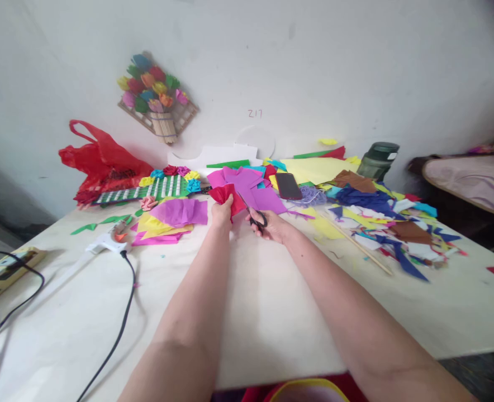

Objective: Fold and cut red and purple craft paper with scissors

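Note:
Near the middle of the table, my left hand (223, 212) is closed on a piece of red crepe paper (221, 194), which fans out above the thumb. My right hand (272, 226) grips the black handles of a pair of scissors (260, 221). The blades point up and left toward the red paper's right side; whether they touch it I cannot tell. Just beyond both hands lie purple paper sheets (266, 199). To the left rests a stack of purple, yellow and pink paper (180, 212).
A white glue gun (108, 242) with a black cord lies left. At the back are a red plastic bag (104, 162), paper flowers (170, 171), a phone (288, 186) and a green bottle (378, 160). Colourful scraps (410, 231) and a wooden stick (362, 248) lie right.

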`<state>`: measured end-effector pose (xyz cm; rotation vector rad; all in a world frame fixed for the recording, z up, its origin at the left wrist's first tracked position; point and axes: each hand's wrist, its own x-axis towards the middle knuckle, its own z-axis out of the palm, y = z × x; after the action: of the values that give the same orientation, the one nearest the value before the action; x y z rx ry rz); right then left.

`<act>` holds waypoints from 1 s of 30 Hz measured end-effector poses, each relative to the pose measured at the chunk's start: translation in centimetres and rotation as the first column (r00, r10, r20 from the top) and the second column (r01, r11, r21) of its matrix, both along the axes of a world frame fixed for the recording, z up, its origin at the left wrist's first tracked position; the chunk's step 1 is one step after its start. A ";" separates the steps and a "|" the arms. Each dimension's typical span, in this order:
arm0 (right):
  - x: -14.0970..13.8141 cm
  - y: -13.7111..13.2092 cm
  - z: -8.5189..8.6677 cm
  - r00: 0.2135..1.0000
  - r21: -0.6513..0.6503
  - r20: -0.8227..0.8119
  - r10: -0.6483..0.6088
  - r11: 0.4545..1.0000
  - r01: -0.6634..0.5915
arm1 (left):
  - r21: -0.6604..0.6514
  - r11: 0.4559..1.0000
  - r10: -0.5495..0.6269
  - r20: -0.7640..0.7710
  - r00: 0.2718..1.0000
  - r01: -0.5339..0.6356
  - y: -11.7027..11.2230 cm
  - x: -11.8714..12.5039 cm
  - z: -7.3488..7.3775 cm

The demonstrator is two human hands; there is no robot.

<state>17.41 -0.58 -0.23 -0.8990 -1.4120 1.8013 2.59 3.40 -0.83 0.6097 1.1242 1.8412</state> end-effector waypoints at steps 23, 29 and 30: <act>0.1 0.3 0.0 0.999 -0.009 -0.052 0.016 1.000 -0.016 | 0.069 0.990 -0.122 0.006 0.992 0.122 -0.2 0.5 -0.4; 0.0 0.4 -0.2 0.998 0.005 -0.066 -0.007 1.000 0.007 | 0.064 0.992 -0.114 0.002 0.994 0.113 -0.1 0.5 -0.5; 0.0 0.4 -0.2 0.998 0.006 -0.067 -0.010 1.000 0.010 | 0.063 0.992 -0.111 -0.002 0.994 0.111 -0.1 0.5 -0.5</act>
<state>17.41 -0.18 -0.44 -0.8330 -1.3679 1.8022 3.11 3.32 -1.30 0.6934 1.0135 1.7864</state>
